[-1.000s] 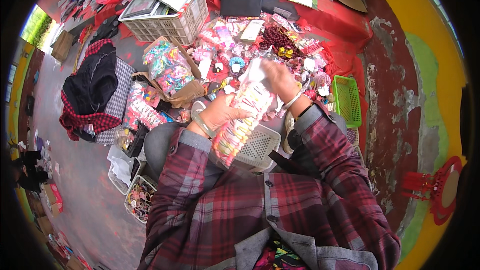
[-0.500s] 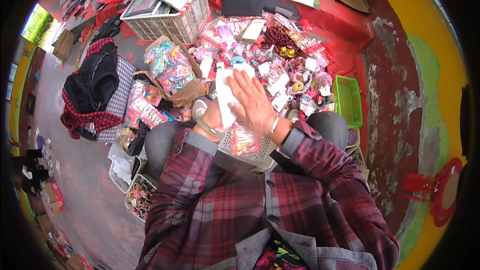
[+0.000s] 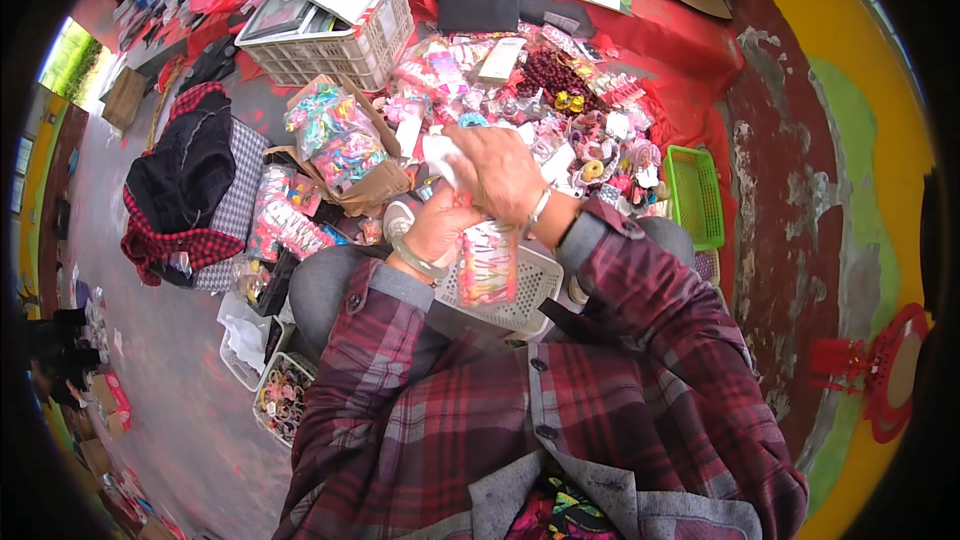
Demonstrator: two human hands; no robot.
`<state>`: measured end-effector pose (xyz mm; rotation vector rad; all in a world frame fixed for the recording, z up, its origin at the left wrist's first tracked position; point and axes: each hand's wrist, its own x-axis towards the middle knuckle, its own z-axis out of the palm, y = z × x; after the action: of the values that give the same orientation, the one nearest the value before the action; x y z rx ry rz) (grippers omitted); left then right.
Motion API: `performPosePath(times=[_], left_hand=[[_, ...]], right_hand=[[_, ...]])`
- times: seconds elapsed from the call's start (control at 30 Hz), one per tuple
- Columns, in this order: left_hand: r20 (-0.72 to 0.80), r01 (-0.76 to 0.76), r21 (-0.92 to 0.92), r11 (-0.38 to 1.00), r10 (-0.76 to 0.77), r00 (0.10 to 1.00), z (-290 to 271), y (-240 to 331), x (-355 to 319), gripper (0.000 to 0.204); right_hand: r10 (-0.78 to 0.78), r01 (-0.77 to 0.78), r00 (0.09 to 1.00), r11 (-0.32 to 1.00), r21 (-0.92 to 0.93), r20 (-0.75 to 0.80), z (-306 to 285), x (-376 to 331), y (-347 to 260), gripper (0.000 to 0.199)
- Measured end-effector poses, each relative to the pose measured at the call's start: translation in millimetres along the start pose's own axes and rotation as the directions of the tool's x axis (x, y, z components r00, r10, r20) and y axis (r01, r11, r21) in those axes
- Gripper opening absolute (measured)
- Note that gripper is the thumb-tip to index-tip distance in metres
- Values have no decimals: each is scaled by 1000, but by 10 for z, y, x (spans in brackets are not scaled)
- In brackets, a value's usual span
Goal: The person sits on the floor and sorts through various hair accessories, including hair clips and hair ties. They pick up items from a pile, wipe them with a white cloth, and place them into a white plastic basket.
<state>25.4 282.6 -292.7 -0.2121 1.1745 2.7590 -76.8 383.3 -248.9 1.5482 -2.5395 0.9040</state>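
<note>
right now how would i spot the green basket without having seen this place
Start from the red cloth covered with small bright trinkets in front of the person. Follow it to its right edge, beside the peeling wall: the green basket sits there. It is the only green, slatted basket; the other crates are white.

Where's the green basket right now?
In the head view, the green basket sits on the person's right, on the red cloth beside the hair accessories.
</note>
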Motion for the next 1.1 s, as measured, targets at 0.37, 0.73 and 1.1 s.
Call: performPosePath(times=[0.37,0.73,1.1], left_hand=[[-128,-168,-46,985,161,979,-96,-36,116,45],[-294,-394,-130,910,344,892,-278,360,-2,34],[-66,-203,-190,961,193,979,-69,-30,91,42]], right_hand=[[421,-315,906,727,610,-34,419,-139,420,40],[281,-265,957,751,604,71,576,-1041,-257,54],[474,-366,880,709,603,-24,490,-177,427,39]])
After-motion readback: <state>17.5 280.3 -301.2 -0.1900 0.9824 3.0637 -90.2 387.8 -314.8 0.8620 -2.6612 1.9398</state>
